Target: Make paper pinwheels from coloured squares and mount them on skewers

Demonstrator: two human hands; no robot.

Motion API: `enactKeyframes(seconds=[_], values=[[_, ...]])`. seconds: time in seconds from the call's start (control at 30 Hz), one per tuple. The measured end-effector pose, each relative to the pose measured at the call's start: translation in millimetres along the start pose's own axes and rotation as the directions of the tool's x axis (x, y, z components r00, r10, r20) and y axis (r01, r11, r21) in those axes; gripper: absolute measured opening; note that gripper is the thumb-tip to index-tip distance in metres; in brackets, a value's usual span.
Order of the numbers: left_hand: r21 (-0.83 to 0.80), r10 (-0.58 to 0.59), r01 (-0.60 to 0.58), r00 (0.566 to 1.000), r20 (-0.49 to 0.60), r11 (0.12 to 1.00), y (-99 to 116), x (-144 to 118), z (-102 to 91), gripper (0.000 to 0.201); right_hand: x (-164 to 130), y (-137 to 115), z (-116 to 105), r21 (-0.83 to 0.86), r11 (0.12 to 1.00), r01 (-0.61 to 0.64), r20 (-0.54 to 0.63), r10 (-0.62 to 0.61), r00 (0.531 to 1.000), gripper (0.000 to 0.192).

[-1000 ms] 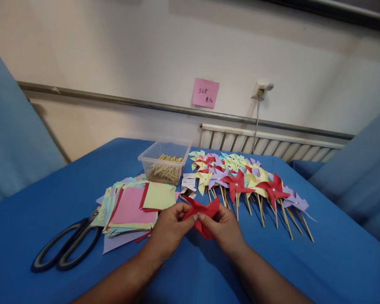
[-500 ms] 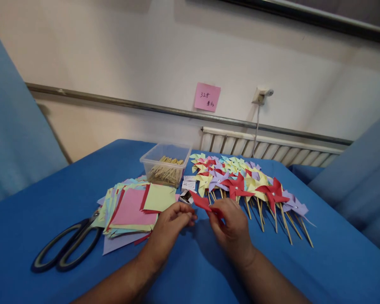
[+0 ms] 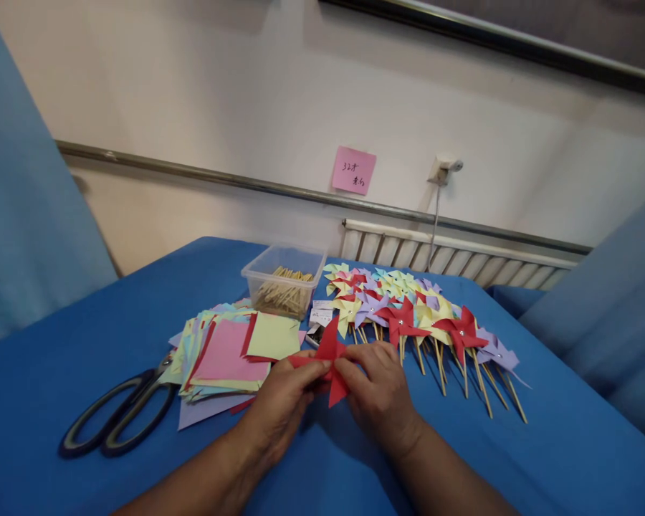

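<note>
Both hands hold a red paper pinwheel piece (image 3: pixel 330 358) just above the blue tablecloth (image 3: pixel 112 308). My left hand (image 3: pixel 284 401) pinches its left side with thumb and fingers. My right hand (image 3: pixel 379 390) pinches its right side at the centre. The folded red points stick up and down between the fingertips. A stack of coloured paper squares (image 3: pixel 226 355) lies just left of my left hand. Finished pinwheels on wooden sticks (image 3: pixel 408 315) lie in a row to the right of my right hand.
Large black-handled scissors (image 3: pixel 118 416) lie at the left of the paper stack. A clear plastic box of wooden sticks (image 3: pixel 282 283) stands behind it. A small open box (image 3: pixel 317 331) sits near the pinwheels. A pink note (image 3: pixel 353 170) hangs on the wall.
My left hand had let go half a second ago and now grips the red piece again. The piece has turned, its points now standing up and down. The view shifted slightly.
</note>
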State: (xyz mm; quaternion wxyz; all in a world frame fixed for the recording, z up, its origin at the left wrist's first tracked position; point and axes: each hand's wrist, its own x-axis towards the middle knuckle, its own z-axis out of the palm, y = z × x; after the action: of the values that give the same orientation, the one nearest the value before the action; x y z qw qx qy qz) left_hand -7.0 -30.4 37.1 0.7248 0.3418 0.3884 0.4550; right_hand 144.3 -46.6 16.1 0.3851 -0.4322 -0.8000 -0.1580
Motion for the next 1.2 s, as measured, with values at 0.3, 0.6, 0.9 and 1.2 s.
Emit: enactKeyframes(seconds=[0.3,0.6,0.9,1.2], values=[[-0.036,0.145,-0.148,0.986,-0.087,0.988,17,8,-4.5,0.011,-5,8,4,0.145,0.989,-0.032,0.027,0.029,0.999,0.039],[-0.002,0.285,-0.297,0.917,-0.278,0.955,45,22,-23.7,0.012,-11,20,14,0.336,0.917,-0.217,-0.047,0.246,0.968,0.026],[0.384,0.041,-0.011,0.997,-0.068,0.923,-9,26,-15.5,0.009,108,55,23,0.098,0.907,-0.41,0.101,0.401,0.911,0.029],[0.397,-0.012,0.015,1.0,-0.009,0.918,-20,21,-14.4,0.008,241,44,125,-0.061,0.954,-0.294,0.71,0.248,0.659,0.024]])
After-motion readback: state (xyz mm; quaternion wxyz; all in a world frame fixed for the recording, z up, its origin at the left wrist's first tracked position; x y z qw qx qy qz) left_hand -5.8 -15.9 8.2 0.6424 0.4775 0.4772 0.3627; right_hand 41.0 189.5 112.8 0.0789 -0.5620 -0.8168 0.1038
